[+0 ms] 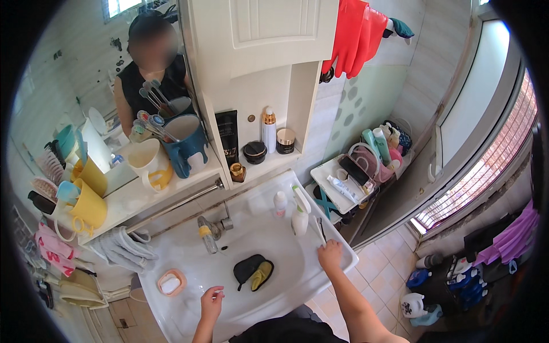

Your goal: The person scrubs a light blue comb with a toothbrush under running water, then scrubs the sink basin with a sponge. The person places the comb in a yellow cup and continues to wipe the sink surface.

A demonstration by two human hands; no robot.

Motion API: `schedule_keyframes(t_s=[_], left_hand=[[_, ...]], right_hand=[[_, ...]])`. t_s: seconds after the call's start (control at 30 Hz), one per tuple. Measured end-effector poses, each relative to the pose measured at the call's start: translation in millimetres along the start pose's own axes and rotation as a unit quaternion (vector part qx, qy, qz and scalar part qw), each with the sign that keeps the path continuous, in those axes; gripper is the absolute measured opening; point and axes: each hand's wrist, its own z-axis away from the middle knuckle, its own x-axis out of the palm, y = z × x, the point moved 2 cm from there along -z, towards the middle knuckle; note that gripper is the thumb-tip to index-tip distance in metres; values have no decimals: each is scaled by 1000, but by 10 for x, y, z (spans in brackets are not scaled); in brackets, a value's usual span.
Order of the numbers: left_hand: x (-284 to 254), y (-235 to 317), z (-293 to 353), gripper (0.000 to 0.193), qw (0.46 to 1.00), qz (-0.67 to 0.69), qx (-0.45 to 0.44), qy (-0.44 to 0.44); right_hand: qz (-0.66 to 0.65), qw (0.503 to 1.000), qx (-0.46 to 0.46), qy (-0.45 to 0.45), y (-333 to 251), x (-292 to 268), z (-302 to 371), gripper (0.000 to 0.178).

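At the right rim of the white sink [191,308], my right hand [330,255] has its fingers closed at the lower end of a slim toothbrush-like brush [322,230]. My left hand [212,303] hovers over the sink's front part, fingers loosely bent and apart, holding nothing. In the basin lies a small black cloth item [247,270] with an olive-yellow part [261,275] folded out; its exact kind is unclear. Behind it is the tap [214,228], with a clear, yellow-banded fitting on its spout.
A white spray bottle [299,220] and a small white bottle [280,204] stand on the sink's back right. A pink soap dish [171,282] sits at its left. Cups line the shelf [128,200] under the mirror. A white tray [341,184] of toiletries is beyond the right rim.
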Motion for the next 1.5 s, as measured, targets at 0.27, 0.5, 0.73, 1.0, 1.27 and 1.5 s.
schedule_keyframes(t_s=[0.27,0.5,0.73,1.0,1.27,1.5], left_hand=[[34,7,11,16,1000,-3,-3,-15],[246,10,-94,17,994,54,-15,-91],[398,224,-611,27,979,184,-58,-57],[256,294,-951,22,978,199,-64,-5],[244,394,-1141,18,981,179,-66,-13],[150,326,-1214,22,971,217,-95,-3]], right_hand=[[-128,991,42,27,154,-381,323,26],[-180,953,-143,-197,-493,-487,829,30],[-242,885,-165,-363,-1550,197,897,33],[-376,813,-147,-419,-1702,743,906,31],[-424,770,-85,-470,-1759,746,808,17],[-409,794,-144,-426,-1899,867,792,28]])
